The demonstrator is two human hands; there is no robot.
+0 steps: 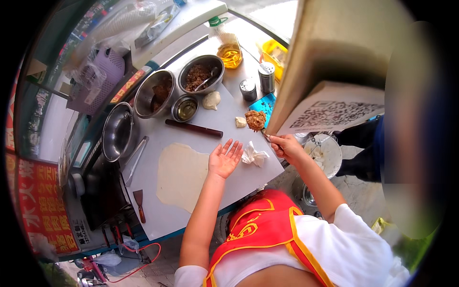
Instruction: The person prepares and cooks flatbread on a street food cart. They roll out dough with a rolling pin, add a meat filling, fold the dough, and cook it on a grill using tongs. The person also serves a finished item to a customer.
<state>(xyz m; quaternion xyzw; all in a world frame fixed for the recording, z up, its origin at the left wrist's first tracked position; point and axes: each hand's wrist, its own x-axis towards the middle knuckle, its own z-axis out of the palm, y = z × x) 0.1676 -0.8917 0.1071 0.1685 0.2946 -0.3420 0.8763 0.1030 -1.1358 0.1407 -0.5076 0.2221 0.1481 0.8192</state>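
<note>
My left hand (226, 159) is palm up with its fingers apart and nothing in it, over the right edge of a flattened sheet of dough (181, 174). My right hand (287, 147) grips the handle of a utensil that carries a clump of brown filling (255, 120). A small piece of dough (240, 122) lies just left of the clump. Between my hands is a crumpled white tissue (255, 154). A dark wooden rolling pin (194, 128) rests above the sheet, and a larger dough lump (212, 100) lies farther up.
Metal bowls (155, 94) line the upper left, beside a small oil bowl (186, 108). Tongs (137, 161) and a scraper (140, 206) lie left. An oil bottle (229, 50) and shakers (248, 89) stand above. A board with a printed code (333, 107) overhangs the right; a person's legs (358, 150) are beyond.
</note>
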